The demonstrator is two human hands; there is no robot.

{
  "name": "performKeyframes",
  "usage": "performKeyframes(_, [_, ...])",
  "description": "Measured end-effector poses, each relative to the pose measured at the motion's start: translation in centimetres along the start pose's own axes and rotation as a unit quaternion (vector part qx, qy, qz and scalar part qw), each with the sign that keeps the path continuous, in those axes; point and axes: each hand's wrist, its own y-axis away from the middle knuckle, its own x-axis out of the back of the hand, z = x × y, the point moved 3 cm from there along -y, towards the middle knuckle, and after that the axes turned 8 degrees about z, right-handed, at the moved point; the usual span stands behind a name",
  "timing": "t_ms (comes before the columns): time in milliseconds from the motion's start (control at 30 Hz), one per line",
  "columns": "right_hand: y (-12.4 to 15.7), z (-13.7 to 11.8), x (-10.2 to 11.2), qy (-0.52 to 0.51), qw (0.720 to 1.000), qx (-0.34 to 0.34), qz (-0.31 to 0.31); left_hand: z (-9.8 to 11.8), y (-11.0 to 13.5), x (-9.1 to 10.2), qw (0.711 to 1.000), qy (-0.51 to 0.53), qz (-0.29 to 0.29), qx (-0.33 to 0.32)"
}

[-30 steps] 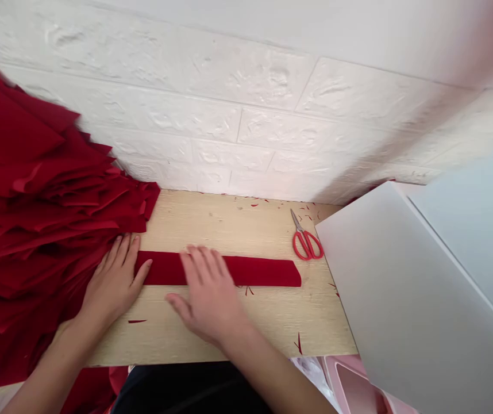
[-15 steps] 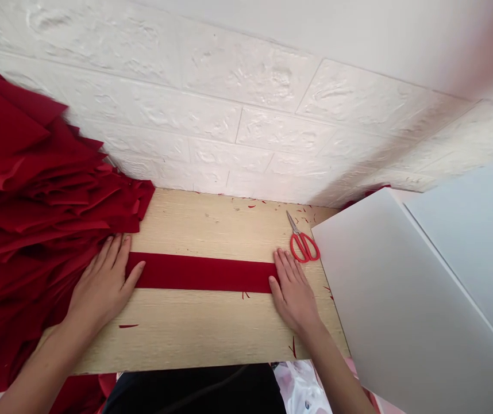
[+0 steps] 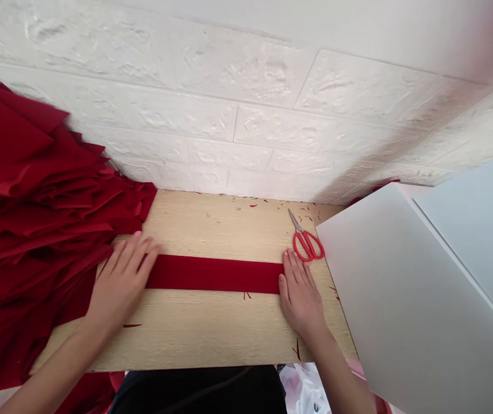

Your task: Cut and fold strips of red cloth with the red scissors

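Note:
A flat band of dark red fabric [image 3: 216, 274] lies across the wooden table between my two hands. My left hand [image 3: 121, 276] rests with fingers stretched out over the band's left end, which it partly hides. Beyond that hand spreads a big heap of red fabric [image 3: 48, 218]. At the band's right end my right hand [image 3: 301, 293] lies flat, its fingers extended and covering that end. Scissors with red handles [image 3: 309, 245] lie just past my right fingertips, blades pointing toward the wall.
The wooden table [image 3: 186, 333] meets a white brick-patterned wall [image 3: 212, 123] at the back. A large white box-like panel [image 3: 393, 276] stands along the right side. Small red fabric scraps [image 3: 133, 325] are scattered on the tabletop. A whitish plastic bag [image 3: 304, 388] shows below the front edge.
My left hand has slid to the right along the band, its fingers now farther over it. My right hand stays flat at the right end. The whole view has shifted slightly.

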Motion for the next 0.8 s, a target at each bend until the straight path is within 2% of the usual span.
performKeyframes(67, [0.0, 0.0, -0.2, 0.004, 1.0, 0.003, 0.001, 0.9, -1.4, 0.6, 0.997, 0.026, 0.002, -0.075])
performKeyframes(100, [0.0, 0.1, -0.2, 0.005, 1.0, 0.005, 0.002, 1.4, -2.4, 1.0, 0.995, 0.037, 0.006, -0.092])
performKeyframes(167, [0.1, 0.1, -0.3, 0.009, 1.0, 0.006, 0.002, 2.9, -4.6, 1.5, 0.995, 0.054, 0.027, -0.076])
performKeyframes(233, [0.1, 0.1, -0.4, 0.011, 1.0, 0.007, 0.0, 5.7, -6.7, 1.4, 0.993, 0.092, 0.038, -0.057])
performKeyframes(300, [0.1, 0.1, -0.4, 0.013, 1.0, 0.007, -0.001, 9.8, -8.1, 0.6, 0.984, 0.152, 0.022, -0.088])
performKeyframes(400, [0.0, 0.2, -0.5, 0.013, 1.0, 0.011, 0.005, 16.6, -8.1, -1.8, 0.959, 0.204, -0.045, -0.192])
performKeyframes(467, [0.0, 0.2, -0.5, 0.01, 1.0, 0.011, 0.011, 19.1, -7.2, -3.5, 0.958, 0.196, -0.065, -0.198])
performKeyframes(500, [0.0, 0.2, -0.4, 0.008, 1.0, 0.011, 0.012, 19.5, -6.6, -4.1, 0.961, 0.188, -0.071, -0.192])
performKeyframes(533, [0.0, 0.1, -0.4, 0.005, 1.0, 0.011, 0.01, 19.3, -6.1, -4.6, 0.964, 0.178, -0.075, -0.181])
performKeyframes(600, [0.0, 0.0, -0.2, 0.003, 1.0, 0.009, 0.001, 16.9, -5.1, -5.1, 0.975, 0.155, -0.075, -0.141])
performKeyframes(667, [-0.1, 0.0, 0.0, 0.005, 1.0, 0.004, -0.011, 12.4, -4.4, -5.1, 0.987, 0.127, -0.067, -0.078])
performKeyframes(800, [0.0, 0.0, 0.1, 0.012, 1.0, 0.0, -0.016, 2.6, -2.5, -3.8, 0.993, 0.107, -0.044, -0.001])
